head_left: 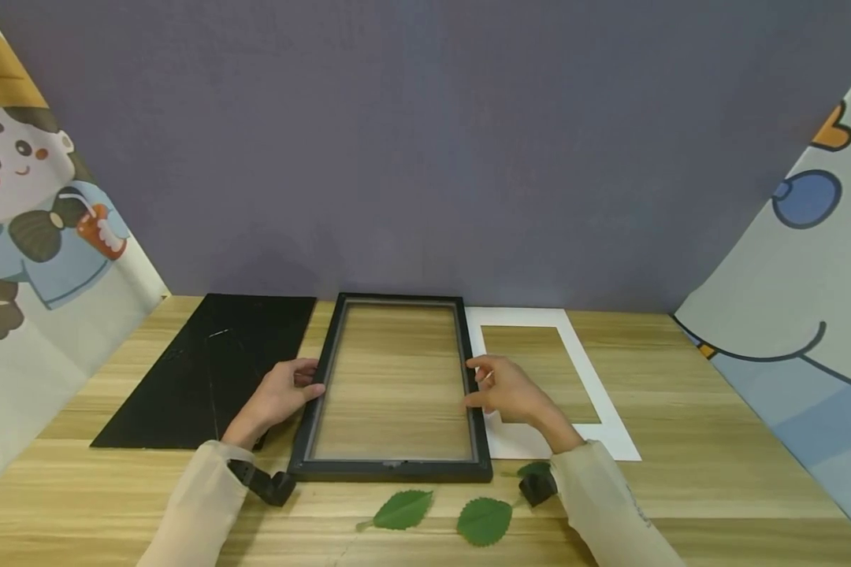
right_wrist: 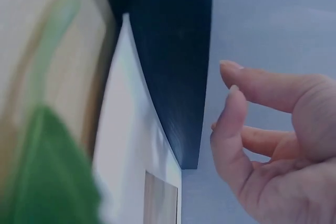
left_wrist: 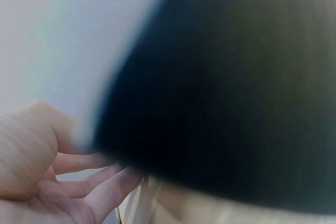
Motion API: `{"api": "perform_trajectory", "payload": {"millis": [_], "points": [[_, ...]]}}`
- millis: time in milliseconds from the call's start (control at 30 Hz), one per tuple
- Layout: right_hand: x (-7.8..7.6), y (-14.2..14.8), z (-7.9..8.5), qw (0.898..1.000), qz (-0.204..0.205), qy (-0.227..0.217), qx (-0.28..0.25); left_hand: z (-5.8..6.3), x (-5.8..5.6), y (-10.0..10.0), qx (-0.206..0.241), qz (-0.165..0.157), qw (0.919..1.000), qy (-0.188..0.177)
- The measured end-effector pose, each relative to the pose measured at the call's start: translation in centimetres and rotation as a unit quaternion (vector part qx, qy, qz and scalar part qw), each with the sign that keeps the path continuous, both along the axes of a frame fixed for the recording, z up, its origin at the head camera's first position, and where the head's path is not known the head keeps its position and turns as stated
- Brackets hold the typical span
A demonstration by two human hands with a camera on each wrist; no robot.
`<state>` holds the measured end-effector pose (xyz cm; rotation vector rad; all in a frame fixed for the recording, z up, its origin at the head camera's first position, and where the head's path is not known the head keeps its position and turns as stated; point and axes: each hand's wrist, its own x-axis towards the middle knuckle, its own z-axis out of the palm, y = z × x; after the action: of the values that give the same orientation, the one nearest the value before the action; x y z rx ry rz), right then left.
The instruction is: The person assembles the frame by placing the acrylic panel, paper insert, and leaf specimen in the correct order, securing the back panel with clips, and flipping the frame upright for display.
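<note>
A black picture frame (head_left: 392,469) lies in the middle of the wooden table, and wood grain shows through its opening. My left hand (head_left: 281,391) is at the frame's left side, its thumb over the bar in the head view. The dark bar fills much of the left wrist view, blurred, and hides those fingertips, so a grip cannot be made out. By the right side my right hand (head_left: 508,387) has thumb and fingers loosely bent. The right wrist view shows a gap between these fingers (right_wrist: 228,140) and the bar, with nothing held.
A black board (head_left: 177,394) lies left of the frame. To the right is a white mat (head_left: 592,370) with a rectangular window, partly under my right hand. Green leaves (head_left: 404,509) lie along the front, one partly hidden by my right wrist. A grey wall (head_left: 425,157) stands behind.
</note>
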<state>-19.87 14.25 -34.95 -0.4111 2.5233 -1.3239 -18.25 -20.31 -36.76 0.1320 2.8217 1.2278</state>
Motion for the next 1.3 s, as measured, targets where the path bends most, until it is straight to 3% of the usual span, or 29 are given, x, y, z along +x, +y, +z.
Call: {"api": "perform_trajectory", "payload": {"millis": [367, 867, 1100, 1300], "points": [[0.2, 1.4, 0.0, 1.000, -0.022, -0.007, -0.007, 0.1, 0.1, 0.0, 0.000, 0.003, 1.0000, 0.002], [0.7, 3.7, -0.2, 1.000, -0.018, 0.008, -0.019, 0.3, 0.4, 0.4, 0.007, -0.002, 0.9999, 0.011], [1.0, 5.4, -0.2, 0.998, -0.038, 0.048, 0.017, 0.1, 0.5, 0.3, 0.010, -0.003, 0.9999, 0.011], [1.1, 7.4, -0.3, 0.992, -0.068, 0.068, 0.082, -0.1, 0.5, 0.4, 0.018, -0.008, 0.9997, 0.017]]}}
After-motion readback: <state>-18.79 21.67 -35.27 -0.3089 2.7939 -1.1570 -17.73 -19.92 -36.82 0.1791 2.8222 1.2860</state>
